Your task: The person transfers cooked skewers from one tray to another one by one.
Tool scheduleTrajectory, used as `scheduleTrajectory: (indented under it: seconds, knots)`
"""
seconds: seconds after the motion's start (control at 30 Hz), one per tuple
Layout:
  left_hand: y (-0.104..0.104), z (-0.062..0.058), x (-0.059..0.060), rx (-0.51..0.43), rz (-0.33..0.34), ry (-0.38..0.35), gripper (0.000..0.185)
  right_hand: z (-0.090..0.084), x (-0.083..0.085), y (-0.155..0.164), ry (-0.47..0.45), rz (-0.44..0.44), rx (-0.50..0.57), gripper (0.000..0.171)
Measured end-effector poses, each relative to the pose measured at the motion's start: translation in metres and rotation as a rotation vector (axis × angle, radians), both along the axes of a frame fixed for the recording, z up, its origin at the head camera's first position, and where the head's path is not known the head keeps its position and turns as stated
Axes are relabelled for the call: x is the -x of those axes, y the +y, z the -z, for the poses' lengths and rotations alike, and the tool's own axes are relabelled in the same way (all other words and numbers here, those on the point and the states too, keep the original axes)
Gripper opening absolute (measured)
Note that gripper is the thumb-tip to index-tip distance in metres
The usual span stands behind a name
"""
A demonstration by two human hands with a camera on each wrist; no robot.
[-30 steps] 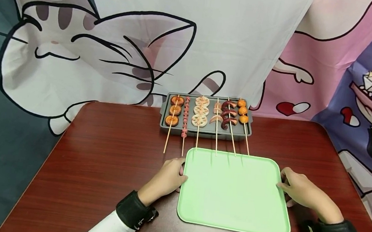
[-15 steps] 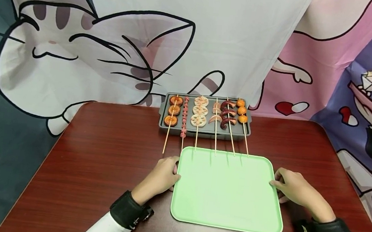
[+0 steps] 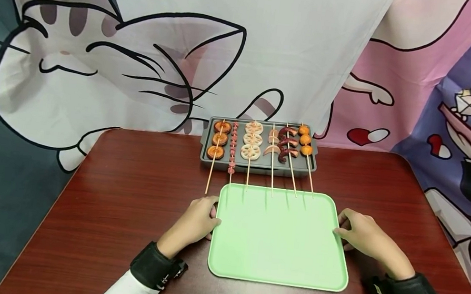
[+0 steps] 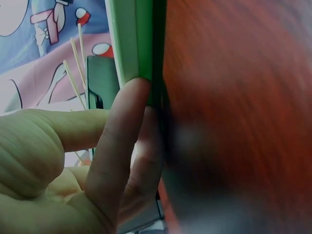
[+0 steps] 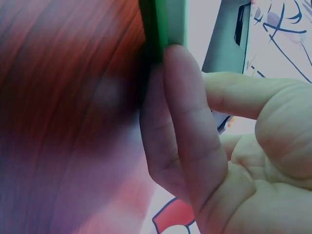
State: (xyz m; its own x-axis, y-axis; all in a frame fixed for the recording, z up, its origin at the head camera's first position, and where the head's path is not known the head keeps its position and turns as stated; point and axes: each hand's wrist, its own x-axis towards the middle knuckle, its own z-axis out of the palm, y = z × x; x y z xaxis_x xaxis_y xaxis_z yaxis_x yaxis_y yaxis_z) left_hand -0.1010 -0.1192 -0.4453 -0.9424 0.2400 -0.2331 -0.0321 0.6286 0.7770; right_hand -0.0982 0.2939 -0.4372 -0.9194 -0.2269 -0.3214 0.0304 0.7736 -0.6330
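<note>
A pale green tray (image 3: 278,247) lies flat on the dark red table, with nothing on it. My left hand (image 3: 212,214) grips its left rim and my right hand (image 3: 340,227) grips its right rim. In the left wrist view my left hand's fingers (image 4: 122,141) curl against the tray's edge (image 4: 134,44). The right wrist view shows the same hold, fingers (image 5: 183,122) pressed to the green rim (image 5: 168,22). Just behind the tray stands a grey grill pan (image 3: 206,139) with several food skewers (image 3: 251,145); their sticks reach over the tray's far edge.
The table (image 3: 126,202) has rounded corners, with its edges near on the left and right. A cartoon cat cloth (image 3: 119,67) hangs close behind the pan. Bare wood lies left of the tray.
Both hands have slid the green tray leftwards across the table, still holding its two side rims. The grill pan and skewers have stayed put.
</note>
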Motion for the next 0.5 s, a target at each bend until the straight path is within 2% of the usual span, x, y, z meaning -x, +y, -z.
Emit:
scheduleTrajectory:
  seconds: [0.5]
  knots:
    - [-0.015, 0.001, 0.002, 0.013, -0.032, 0.018, 0.058, 0.003, 0.005, -0.014, 0.011, -0.001, 0.042, 0.019]
